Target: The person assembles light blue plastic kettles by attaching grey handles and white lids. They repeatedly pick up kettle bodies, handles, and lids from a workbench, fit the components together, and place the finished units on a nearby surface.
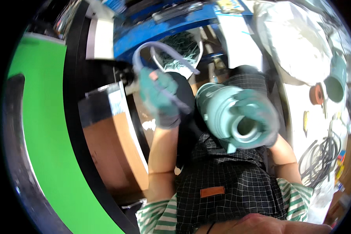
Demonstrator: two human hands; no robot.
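My left hand (156, 91), in a teal work glove with a grey cuff, is closed around a pale grey-lavender curved strip (165, 47). The strip loops up and over, and its other end shows below the fingers. On the right, a teal cylindrical plastic part (218, 107) with a stepped, ringed body lies tilted above my lap, its round opening turned toward me. My right hand (267, 111), gloved in teal too and smeared by motion, is wrapped around the opening's right side. The two held things are apart.
A white container of teal shavings (179, 48) stands ahead, below a blue bench edge (163, 29). On the left is an open cardboard box (109, 148) beside a green surface (46, 128). The white table at right bears a plastic-wrapped bundle (296, 43), orange tape (316, 94) and coiled cable (319, 160).
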